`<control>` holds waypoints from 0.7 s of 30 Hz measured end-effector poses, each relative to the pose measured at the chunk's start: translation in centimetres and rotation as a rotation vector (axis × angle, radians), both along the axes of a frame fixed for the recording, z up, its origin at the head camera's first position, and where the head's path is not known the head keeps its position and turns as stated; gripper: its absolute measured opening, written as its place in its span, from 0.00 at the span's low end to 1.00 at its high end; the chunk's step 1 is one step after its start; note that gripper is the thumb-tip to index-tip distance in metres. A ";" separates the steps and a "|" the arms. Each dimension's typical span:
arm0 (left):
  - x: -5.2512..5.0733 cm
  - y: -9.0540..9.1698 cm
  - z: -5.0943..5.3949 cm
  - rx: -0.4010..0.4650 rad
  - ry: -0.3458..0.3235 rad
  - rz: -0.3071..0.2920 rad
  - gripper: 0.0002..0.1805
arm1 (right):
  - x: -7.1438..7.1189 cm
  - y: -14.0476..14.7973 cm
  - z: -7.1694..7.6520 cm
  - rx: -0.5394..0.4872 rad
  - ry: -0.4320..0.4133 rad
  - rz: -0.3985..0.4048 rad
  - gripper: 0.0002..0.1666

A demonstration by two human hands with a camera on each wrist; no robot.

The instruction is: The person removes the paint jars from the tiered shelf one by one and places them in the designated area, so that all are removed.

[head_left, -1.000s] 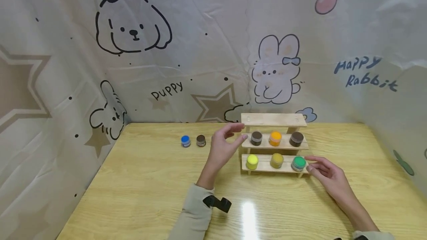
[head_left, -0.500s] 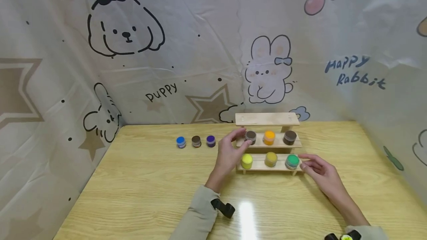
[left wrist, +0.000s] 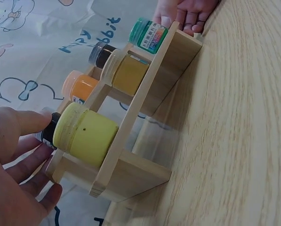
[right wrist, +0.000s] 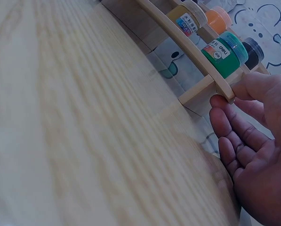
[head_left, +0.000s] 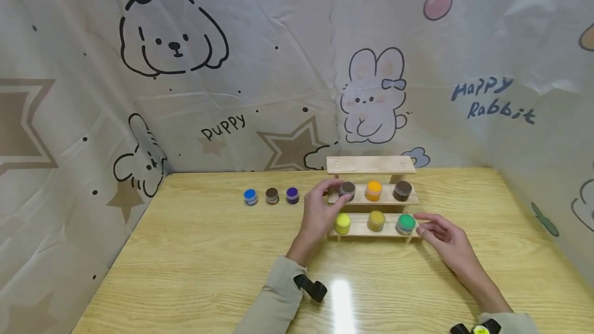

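Observation:
In the head view my left hand point(head_left: 316, 216) pinches the dark jar point(head_left: 347, 190) at the left of the middle shelf of the wooden rack point(head_left: 371, 165). The left wrist view shows the thumb on that jar point(left wrist: 50, 130), behind the yellow jar point(left wrist: 86, 134). My right hand point(head_left: 449, 245) is at the right end of the lower shelf, beside the green jar point(head_left: 406, 224). In the right wrist view the hand's point(right wrist: 267, 150) thumb and a finger grip the shelf end point(right wrist: 227, 92). An orange jar point(head_left: 373, 190) and another dark jar point(head_left: 402, 191) share the middle shelf.
Blue point(head_left: 250, 197), dark brown point(head_left: 272, 196) and purple point(head_left: 292, 195) jars stand in a row on the table, left of the rack. An ochre jar point(head_left: 376, 220) is on the lower shelf between yellow and green. A printed cloth point(head_left: 287, 66) hangs behind the table.
My left hand has moved from the rack's left edge onto the dark jar and taken hold of it. The purple jar, hidden by that hand earlier, is visible. My right hand stays at the shelf end.

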State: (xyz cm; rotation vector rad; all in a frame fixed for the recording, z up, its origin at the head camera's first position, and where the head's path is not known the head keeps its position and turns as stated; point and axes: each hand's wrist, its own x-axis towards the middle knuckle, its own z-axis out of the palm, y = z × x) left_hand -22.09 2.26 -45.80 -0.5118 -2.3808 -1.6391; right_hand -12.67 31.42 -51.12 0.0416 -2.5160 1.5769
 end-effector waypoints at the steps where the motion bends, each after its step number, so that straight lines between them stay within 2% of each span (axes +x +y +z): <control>1: 0.0 0.0 0.0 0.000 -0.003 0.002 0.19 | 0.0 0.0 0.1 -0.001 -0.001 0.000 0.24; 6: 0.0 -0.4 0.3 0.014 -0.014 0.006 0.19 | 0.0 -0.1 0.2 -0.008 -0.002 0.007 0.24; 10: 0.3 -1.0 0.6 0.041 -0.003 -0.015 0.18 | 0.0 0.0 0.2 -0.015 0.007 0.009 0.23; 15: 0.4 -1.7 0.6 0.101 0.008 -0.068 0.17 | 0.1 0.0 0.2 -0.013 0.003 0.007 0.23; 21: 0.6 -2.8 0.8 0.193 -0.038 -0.123 0.18 | 0.2 0.0 0.3 -0.025 -0.006 0.014 0.24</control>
